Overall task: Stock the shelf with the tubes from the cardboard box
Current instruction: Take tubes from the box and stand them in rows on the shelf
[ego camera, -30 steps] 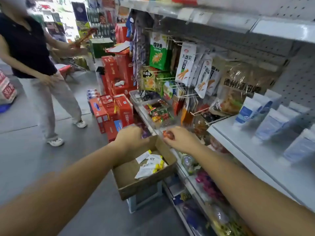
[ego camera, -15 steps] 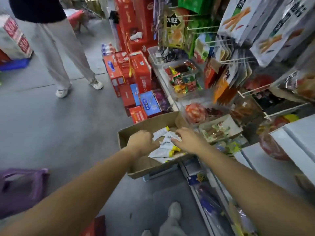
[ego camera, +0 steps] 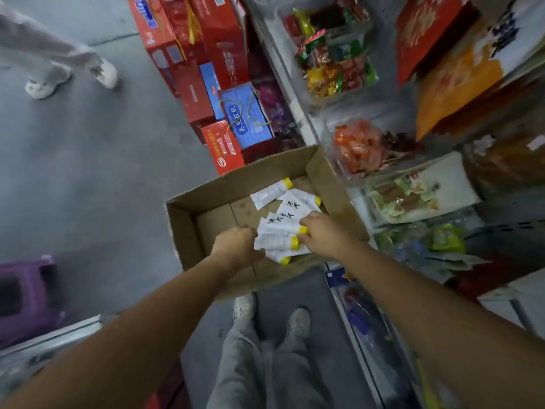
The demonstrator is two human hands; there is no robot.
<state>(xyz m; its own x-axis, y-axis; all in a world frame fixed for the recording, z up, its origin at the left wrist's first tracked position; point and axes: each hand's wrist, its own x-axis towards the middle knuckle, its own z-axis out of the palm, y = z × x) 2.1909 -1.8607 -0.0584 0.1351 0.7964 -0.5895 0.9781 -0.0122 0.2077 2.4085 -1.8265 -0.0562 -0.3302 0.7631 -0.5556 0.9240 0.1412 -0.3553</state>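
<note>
An open cardboard box [ego camera: 188, 231] sits low beside the shelving, holding several white tubes with yellow caps [ego camera: 280, 228]. One more tube [ego camera: 269, 193] lies apart at the box's far side. Both my hands are inside the box. My left hand [ego camera: 236, 246] touches the flat ends of the pile from the left. My right hand [ego camera: 324, 234] curls over the yellow-capped ends of the tubes from the right. Whether either hand has a firm grip on a tube is hard to tell. The shelf with stocked tubes is out of view.
Red and blue gift cartons [ego camera: 212, 69] are stacked on the floor behind the box. Snack trays [ego camera: 333, 60] fill the low shelves at right. Another person's legs and white shoes [ego camera: 103, 72] stand at top left. A purple stool [ego camera: 26, 293] stands at left. My own feet [ego camera: 271, 317] are below the box.
My view has tilted down from the shelf to the box. Both hands have gone from the box's rim into it and closed in on the pile of tubes.
</note>
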